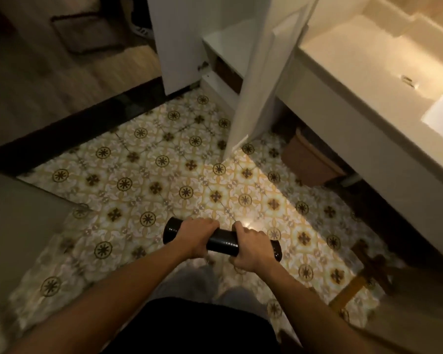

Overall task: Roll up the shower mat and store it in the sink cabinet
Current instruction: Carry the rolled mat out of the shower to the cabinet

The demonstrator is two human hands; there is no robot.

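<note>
The black shower mat (221, 242) is rolled into a tight cylinder and held level above the patterned floor. My left hand (196, 237) is wrapped around its left part, my right hand (251, 247) around its right part. Both roll ends stick out past my fists. Ahead and to the right stands the white sink cabinet (363, 116). Its two doors (256, 83) are swung open, and the inside between them shows a white shelf edge (223, 51) with dark space below.
Yellow patterned tiles (143, 175) cover the floor. A brown box (307, 159) sits under the counter to the right. A wooden stool leg (366, 269) is at lower right. A dark threshold strip (69, 134) leads to a wooden floor with a mat (87, 31).
</note>
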